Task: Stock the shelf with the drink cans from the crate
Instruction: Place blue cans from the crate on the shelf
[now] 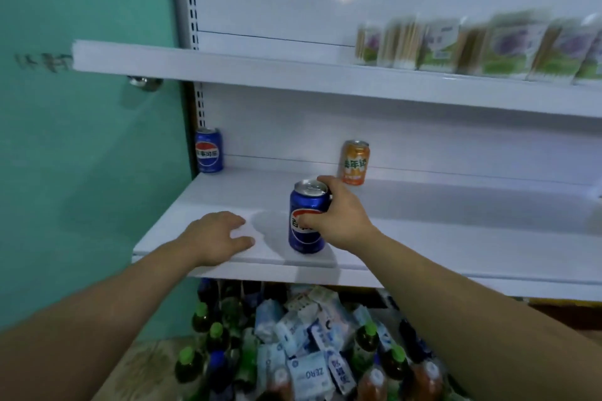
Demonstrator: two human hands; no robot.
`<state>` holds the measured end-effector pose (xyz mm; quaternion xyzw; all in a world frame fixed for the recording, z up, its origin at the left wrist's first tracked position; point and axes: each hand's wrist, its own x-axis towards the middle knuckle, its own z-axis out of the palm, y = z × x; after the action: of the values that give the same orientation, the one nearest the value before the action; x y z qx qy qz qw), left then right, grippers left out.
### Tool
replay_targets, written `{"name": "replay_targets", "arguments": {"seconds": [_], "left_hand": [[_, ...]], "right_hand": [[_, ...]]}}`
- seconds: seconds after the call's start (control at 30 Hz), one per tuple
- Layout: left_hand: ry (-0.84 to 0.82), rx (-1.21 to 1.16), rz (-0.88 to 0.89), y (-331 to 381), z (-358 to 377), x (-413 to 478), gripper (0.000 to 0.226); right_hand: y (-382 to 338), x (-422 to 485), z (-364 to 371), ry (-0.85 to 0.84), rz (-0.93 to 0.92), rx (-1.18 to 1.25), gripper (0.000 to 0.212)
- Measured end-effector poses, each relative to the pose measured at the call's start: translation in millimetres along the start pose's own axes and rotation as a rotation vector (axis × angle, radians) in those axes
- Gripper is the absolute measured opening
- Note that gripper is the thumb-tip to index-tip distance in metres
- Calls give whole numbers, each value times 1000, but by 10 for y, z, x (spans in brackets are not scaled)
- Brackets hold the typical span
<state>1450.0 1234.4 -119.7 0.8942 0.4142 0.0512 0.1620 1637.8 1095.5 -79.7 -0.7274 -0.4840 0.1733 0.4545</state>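
Your right grip [338, 215] is curled round a blue Pepsi can [306, 238], upright near the front of the middle shelf [456, 231]. Your left grip [218, 238] rests on the shelf beside it, holding nothing. At the back stand a second Pepsi can [209, 150] and an orange can [355, 162] lettered in Chinese. Stocking looks barely begun. Below, a packet [312, 371] reads ZERO.

A shop: white retail shelving [423, 231] holding drink cans [355, 162] and cartons [438, 45].
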Motion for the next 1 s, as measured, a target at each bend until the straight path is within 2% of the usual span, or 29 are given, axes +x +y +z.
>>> {"name": "replay_targets", "arguments": {"seconds": [0.1, 0.2, 0.4, 0.57, 0.8, 1.0], "left_hand": [[-53, 168, -124, -433, -65, 166, 76], [-80, 205, -182, -588, -67, 306, 81], [-36, 234, -153, -686, 28, 387, 83], [-41, 193, -148, -711, 53, 392, 85], [-61, 203, -168, -708, 30, 408, 85], [-35, 175, -163, -721, 42, 392, 84]], "right_hand": [[-33, 328, 278, -35, -6, 33, 77], [-72, 647, 505, -73, -22, 79, 66], [-93, 1268, 977, -64, -58, 104, 59], [-28, 1762, 1252, -37, -127, 74, 78], [52, 2209, 1633, 93, -131, 105, 56], [94, 2436, 1848, 130, -138, 65, 61]]}}
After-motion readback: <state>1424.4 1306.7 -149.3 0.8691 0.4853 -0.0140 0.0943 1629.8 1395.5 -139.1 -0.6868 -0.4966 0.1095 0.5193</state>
